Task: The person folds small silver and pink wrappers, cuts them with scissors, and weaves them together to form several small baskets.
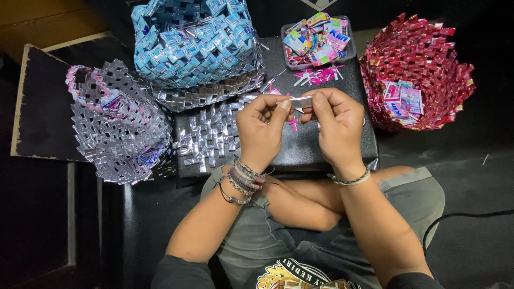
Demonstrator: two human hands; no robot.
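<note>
Both hands meet over the middle of the black bench: the left hand and the right hand pinch the two ends of one narrow silver foil strip between thumbs and fingertips, holding it level just above the bench top. The step in hand appears to be folding a wrapper strip into a link; a further crease would call for a firm pinch and square alignment of the edges. A pink scrap lies on the bench just below the strip. Near the left edge of the bench lies a flat woven silver mat, partly overhanging. At the far edge sits a clear plastic tray holding mixed coloured wrappers, with loose pink strips scattered just in front of it. Off the right edge stands a red woven basket containing several flat wrappers. At the far left corner stands a blue woven basket with a silver base; its contents cannot be made out. Left of the bench lies a silver woven basket, tipped on its side.
</note>
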